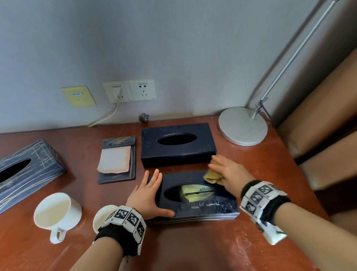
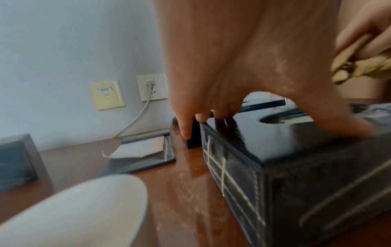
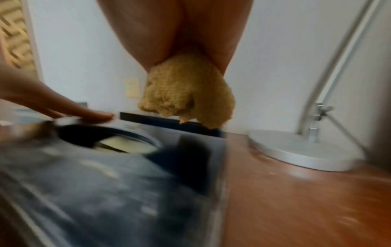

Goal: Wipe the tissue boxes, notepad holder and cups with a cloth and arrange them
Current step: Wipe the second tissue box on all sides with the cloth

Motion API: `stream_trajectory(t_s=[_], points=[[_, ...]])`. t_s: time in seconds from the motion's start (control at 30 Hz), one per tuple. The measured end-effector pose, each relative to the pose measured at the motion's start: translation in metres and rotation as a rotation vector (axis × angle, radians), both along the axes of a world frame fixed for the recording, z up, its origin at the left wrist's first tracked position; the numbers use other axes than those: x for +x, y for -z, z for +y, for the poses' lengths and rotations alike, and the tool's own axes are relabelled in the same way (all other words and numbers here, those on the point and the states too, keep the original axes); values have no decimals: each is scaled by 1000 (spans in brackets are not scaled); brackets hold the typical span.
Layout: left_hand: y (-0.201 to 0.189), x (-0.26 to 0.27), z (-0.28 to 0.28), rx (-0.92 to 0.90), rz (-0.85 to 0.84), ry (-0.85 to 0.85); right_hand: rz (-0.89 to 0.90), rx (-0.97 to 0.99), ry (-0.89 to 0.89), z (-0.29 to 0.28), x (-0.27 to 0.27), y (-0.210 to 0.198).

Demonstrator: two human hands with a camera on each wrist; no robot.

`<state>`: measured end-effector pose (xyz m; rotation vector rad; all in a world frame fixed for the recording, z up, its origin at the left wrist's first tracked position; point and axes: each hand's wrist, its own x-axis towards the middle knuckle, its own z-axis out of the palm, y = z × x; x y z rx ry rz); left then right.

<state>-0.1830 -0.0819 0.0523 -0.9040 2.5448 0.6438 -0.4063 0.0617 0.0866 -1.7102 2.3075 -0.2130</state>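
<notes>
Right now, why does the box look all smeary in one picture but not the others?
In the right wrist view the tissue box is streaked with motion blur; the head view shows it sharp; the left wrist view is mildly soft, with window glare on the table.

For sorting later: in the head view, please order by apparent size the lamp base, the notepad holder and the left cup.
1. Lamp base and notepad holder: alike, so unranked.
2. Left cup: smallest, though nearer the camera.
</notes>
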Motion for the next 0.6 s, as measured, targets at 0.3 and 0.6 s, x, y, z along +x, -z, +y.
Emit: stream_trajectory(t_s=[0.3, 0.6], points=[[-4, 3, -4, -71, -140, 77, -108, 159, -380, -27, 31, 29], [-4, 7, -3, -180, -82, 101, -92, 81, 3, 19, -31, 8]])
